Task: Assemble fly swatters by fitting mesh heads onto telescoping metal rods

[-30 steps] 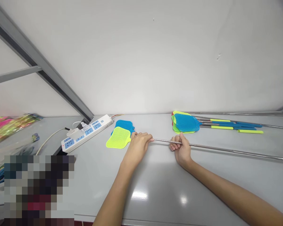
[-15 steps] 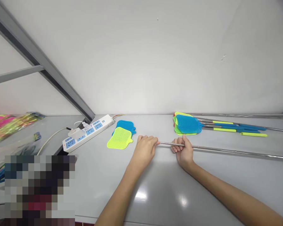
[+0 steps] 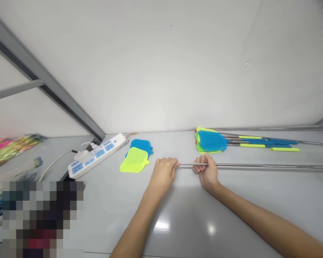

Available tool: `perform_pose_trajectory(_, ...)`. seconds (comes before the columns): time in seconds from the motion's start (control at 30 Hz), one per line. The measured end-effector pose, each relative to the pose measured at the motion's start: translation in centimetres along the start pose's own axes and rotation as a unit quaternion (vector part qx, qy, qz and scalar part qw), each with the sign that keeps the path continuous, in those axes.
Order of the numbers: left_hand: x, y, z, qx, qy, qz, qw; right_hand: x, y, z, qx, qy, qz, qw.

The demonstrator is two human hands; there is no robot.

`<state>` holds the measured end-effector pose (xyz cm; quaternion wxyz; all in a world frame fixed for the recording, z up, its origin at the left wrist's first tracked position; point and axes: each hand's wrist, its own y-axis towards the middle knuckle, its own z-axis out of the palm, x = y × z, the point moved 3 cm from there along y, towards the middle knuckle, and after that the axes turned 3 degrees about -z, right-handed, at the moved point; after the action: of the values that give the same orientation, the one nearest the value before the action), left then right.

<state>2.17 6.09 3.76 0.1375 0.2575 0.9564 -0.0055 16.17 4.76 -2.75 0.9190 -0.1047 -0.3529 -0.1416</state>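
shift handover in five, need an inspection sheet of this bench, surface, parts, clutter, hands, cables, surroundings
surface: grey bench top, glossy, light reflections
job's things: metal rod in both hands; loose yellow swatter head overlapping blue one; swatter pile to the right; yellow tube beside it
clutter: packaged bright items at far left; pixelated patch, contents unreadable
hands: left holds rod near its end; right grips farther along
cables: white cable and plugs at power strip; damage nothing seen
surroundings: pale wall with small marks, grey metal frame
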Motion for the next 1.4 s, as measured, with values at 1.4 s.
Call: perform_pose_trajectory(1.4, -1.4, -0.9, 1.4, 0.033, -0.005, -0.013, 0.999, 0.3, -0.6, -0.4, -0.016, 0.028, -0.036, 0.999)
